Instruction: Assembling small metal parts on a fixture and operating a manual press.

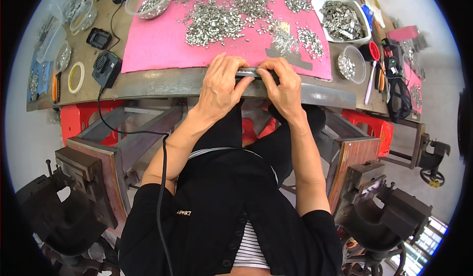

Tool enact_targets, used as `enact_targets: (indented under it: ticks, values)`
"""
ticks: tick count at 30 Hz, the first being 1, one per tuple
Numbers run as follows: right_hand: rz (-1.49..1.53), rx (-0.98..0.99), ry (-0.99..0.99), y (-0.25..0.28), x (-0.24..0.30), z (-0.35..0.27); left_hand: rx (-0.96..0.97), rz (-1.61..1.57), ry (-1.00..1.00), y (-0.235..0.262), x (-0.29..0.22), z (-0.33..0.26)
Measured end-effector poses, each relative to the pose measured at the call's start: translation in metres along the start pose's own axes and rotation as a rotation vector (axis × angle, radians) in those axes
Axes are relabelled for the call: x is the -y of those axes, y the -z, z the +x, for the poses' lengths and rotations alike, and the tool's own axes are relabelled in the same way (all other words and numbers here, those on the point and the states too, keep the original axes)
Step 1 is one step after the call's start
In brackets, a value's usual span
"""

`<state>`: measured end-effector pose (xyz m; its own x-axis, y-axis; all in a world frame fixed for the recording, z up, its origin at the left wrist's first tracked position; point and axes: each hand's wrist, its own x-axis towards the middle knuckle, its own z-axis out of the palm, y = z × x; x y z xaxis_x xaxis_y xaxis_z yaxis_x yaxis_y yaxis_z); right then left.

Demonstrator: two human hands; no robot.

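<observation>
Workshop bench [162, 84] of dark wood, curved front edge, covered across the middle by a pink mat [157, 44]. Heaped over the mat, loose small silver metal pieces [221, 17]. At the near edge of the mat, both hands side by side, almost touching: left hand [221, 86] with fingers curled down over the left end of a thin dark metal strip [249, 71], right hand [283, 86] pinching its right end between thumb and fingers. Strip lying flat along the bench edge, clamped between the two hands, only its short middle stretch visible.

Clear plastic bowl [148, 0] with more silver pieces at the far left of the mat. White tray [342, 19] full of them at far right, small round clear tub [351, 64] just below it. Left of the mat, black power adapter [106, 68], cable [160, 187] trailing down off the bench, and a roll of tape [76, 77] beside it. Red plastic stools [79, 118] under the bench.
</observation>
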<state>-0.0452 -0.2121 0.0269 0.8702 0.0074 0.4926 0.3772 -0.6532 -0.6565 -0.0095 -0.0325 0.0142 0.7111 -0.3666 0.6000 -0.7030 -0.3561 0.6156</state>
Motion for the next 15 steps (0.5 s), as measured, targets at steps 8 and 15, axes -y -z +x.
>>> enact_targets:
  ticks: [8, 15]
  values:
    - [-0.256, -0.075, 0.261, -0.005, 0.0034, -0.0022, 0.012, -0.002, 0.011, 0.0009, 0.0009, -0.003]
    - [-0.289, 0.0, 0.3, 0.0028, -0.0005, -0.0035, 0.033, 0.012, 0.016, 0.005, -0.0017, -0.0021]
